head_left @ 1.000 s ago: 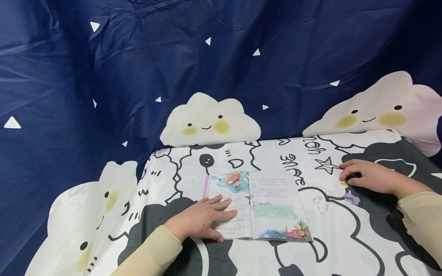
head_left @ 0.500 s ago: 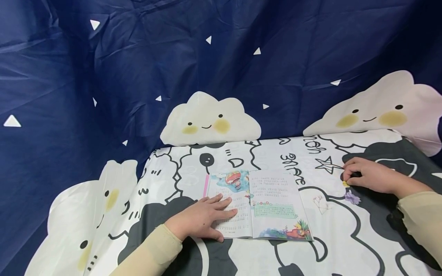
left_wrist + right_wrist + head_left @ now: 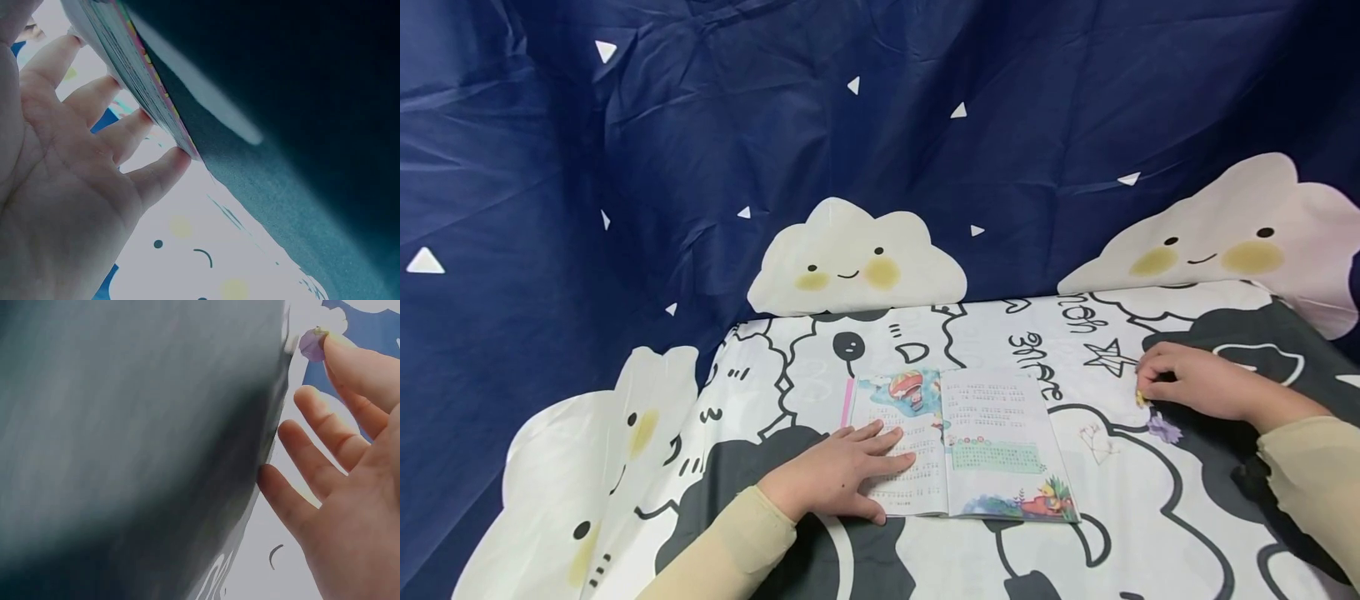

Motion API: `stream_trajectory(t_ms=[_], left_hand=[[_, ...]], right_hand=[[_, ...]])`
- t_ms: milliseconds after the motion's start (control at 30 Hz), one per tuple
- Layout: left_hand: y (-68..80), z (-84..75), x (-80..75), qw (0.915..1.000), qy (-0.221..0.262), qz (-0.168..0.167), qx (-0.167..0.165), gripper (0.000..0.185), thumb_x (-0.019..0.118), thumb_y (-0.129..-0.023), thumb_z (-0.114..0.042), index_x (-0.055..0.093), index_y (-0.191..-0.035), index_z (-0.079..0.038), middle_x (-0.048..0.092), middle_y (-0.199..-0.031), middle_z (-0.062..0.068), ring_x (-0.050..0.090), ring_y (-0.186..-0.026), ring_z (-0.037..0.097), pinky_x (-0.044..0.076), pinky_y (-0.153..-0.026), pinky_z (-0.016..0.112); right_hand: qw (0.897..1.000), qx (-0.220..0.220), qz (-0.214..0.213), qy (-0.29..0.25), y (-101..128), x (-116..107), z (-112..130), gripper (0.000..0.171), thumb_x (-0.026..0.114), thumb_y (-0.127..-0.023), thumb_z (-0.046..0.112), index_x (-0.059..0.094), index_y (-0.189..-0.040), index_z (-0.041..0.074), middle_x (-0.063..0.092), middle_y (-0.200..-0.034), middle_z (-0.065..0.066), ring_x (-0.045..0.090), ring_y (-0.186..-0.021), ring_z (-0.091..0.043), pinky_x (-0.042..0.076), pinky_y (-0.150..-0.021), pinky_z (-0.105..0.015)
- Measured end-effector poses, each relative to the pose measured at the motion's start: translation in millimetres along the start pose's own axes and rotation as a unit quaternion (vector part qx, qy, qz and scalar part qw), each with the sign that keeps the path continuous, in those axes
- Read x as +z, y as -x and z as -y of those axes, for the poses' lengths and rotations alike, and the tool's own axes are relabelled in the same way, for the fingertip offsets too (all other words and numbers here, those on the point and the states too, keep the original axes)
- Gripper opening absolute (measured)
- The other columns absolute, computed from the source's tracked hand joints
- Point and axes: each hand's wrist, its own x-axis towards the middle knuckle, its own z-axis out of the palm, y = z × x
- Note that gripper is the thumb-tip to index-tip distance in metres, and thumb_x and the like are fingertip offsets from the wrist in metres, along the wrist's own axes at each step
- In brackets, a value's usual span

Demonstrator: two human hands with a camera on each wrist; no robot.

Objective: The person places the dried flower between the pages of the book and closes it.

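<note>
An open picture book lies flat in the middle of the table. My left hand rests flat on its left page with the fingers spread. In the left wrist view the straight fingertips touch the book's page edges. My right hand is at the right of the book with curled fingers, pinching a small yellow piece just off the cloth. A small purple flower lies just below that hand; it shows at a fingertip in the right wrist view.
A black-and-white cartoon cloth covers the table. A dark blue sheet with smiling clouds hangs behind it. A pale flower shape lies between the book and the purple flower.
My right hand has drawn its fingers in and shifted slightly left with the yellow piece. The left hand and the book have stayed put.
</note>
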Motion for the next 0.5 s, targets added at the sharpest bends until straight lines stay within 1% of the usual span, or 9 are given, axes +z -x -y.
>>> stream_trajectory(t_ms=[100,200,333,400,500], left_hand=[[-0.5,-0.1,-0.1,1.0,0.003,0.001,0.0,0.086,0.07,-0.084,-0.064,0.037,-0.158,-0.038,0.029,-0.165,0.001,0.025,-0.151,0.032,0.035,-0.111,0.059],[-1.1,-0.3,-0.5,1.0,0.004,0.001,0.001,0.086,0.071,-0.084,-0.064,0.037,-0.158,-0.037,0.029,-0.165,0.001,0.025,-0.151,0.032,0.035,-0.111,0.059],[-1.3,-0.4,-0.8,1.0,0.007,0.002,-0.001,0.085,0.07,-0.084,-0.064,0.037,-0.158,-0.038,0.029,-0.165,0.001,0.024,-0.151,0.032,0.034,-0.111,0.058],[-0.8,-0.4,-0.8,1.0,0.007,0.003,-0.004,0.085,0.071,-0.084,-0.064,0.036,-0.158,-0.039,0.029,-0.165,0.0,0.024,-0.151,0.032,0.034,-0.112,0.058],[0.0,-0.3,-0.5,1.0,0.006,0.0,-0.004,0.085,0.07,-0.084,-0.064,0.036,-0.158,-0.039,0.029,-0.165,0.0,0.024,-0.151,0.032,0.034,-0.111,0.058]], right_hand=[[1.0,-0.007,0.0,-0.017,-3.0,1.9,7.3,0.026,0.074,-0.092,0.015,0.064,-0.074,0.031,0.057,-0.105,0.003,0.053,-0.097,-0.013,0.042,-0.078,-0.027],[0.999,-0.023,-0.01,-0.03,-5.8,3.5,14.9,0.028,0.073,-0.093,0.011,0.063,-0.074,0.03,0.057,-0.102,0.005,0.052,-0.095,-0.012,0.042,-0.076,-0.028],[0.998,-0.038,-0.019,-0.04,-11.4,4.8,28.1,0.027,0.072,-0.094,0.011,0.063,-0.077,0.029,0.058,-0.101,0.006,0.052,-0.092,-0.012,0.042,-0.074,-0.029],[0.998,-0.039,-0.014,-0.054,-15.3,5.9,36.3,0.026,0.071,-0.095,0.012,0.064,-0.077,0.029,0.06,-0.103,0.005,0.053,-0.094,-0.014,0.042,-0.074,-0.029],[0.997,-0.039,-0.003,-0.068,-21.9,8.4,48.6,0.024,0.069,-0.098,0.016,0.065,-0.078,0.03,0.062,-0.107,0.004,0.056,-0.1,-0.017,0.045,-0.078,-0.031]])
